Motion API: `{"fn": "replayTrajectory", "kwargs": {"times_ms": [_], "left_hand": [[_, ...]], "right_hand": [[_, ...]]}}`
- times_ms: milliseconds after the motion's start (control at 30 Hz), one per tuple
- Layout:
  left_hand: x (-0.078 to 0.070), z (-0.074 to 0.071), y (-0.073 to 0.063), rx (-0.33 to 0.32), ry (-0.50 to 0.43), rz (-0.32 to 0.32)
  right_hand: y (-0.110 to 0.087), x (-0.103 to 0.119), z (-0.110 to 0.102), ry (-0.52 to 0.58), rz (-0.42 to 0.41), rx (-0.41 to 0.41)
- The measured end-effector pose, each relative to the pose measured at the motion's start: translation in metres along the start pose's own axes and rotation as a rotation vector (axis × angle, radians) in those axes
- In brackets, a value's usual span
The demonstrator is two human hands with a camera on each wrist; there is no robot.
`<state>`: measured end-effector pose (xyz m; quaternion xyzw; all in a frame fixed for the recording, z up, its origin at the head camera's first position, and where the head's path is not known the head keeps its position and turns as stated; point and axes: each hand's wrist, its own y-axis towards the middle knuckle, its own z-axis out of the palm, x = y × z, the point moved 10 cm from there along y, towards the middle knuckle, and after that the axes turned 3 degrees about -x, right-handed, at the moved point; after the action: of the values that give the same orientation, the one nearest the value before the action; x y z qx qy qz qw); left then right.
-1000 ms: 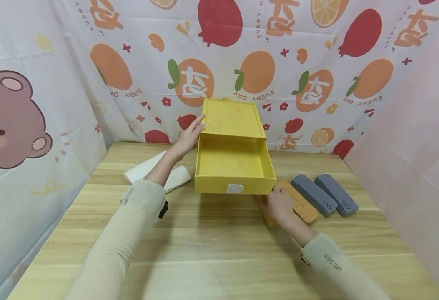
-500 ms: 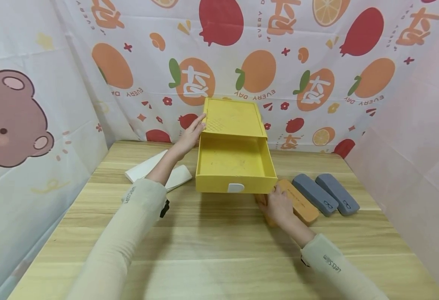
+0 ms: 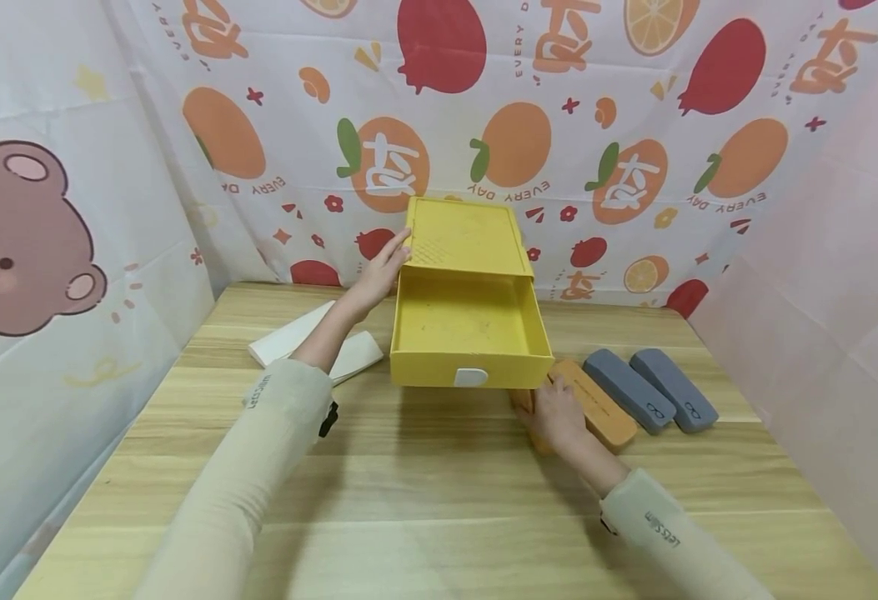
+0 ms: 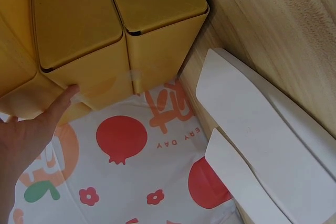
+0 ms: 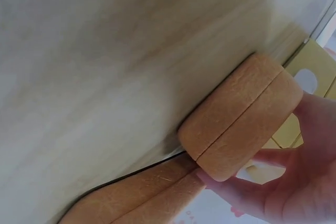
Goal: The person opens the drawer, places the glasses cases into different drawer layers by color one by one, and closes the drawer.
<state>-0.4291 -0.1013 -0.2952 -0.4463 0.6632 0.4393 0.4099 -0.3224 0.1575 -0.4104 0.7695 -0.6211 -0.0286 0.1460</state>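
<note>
A yellow drawer cabinet stands at the back of the table, its top drawer pulled out and bare inside. My left hand rests against the cabinet's upper left edge with extended fingers. Below the drawer's front right corner, my right hand grips an orange glasses case between thumb and fingers. That case lies on or just above the table; which one is unclear. A second orange glasses case lies close on its right.
Two grey glasses cases lie side by side farther right. Left of the cabinet are two white glasses cases, partly behind my left arm in the head view. Lower drawers sit under the pulled-out one. A fruit-print curtain hangs behind.
</note>
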Motion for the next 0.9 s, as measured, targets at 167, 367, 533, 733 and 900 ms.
{"fn": "replayTrajectory", "kwargs": {"times_ms": [167, 367, 533, 733, 900], "left_hand": [[0.002, -0.001, 0.001, -0.005, -0.006, -0.002], [0.003, -0.002, 0.0, -0.014, 0.015, -0.017], [-0.004, 0.0, -0.005, 0.0, -0.014, -0.024], [-0.024, 0.005, -0.018, 0.025, -0.021, -0.039], [-0.027, 0.002, -0.023, 0.017, -0.015, -0.044]], "right_hand": [[-0.001, -0.003, 0.004, 0.013, 0.024, 0.033], [-0.003, -0.007, 0.008, 0.036, 0.067, 0.08], [-0.004, -0.012, 0.01, 0.048, 0.104, 0.123], [-0.005, -0.016, 0.005, 0.042, 0.136, 0.141], [-0.004, -0.014, -0.004, 0.056, 0.141, 0.15]]}}
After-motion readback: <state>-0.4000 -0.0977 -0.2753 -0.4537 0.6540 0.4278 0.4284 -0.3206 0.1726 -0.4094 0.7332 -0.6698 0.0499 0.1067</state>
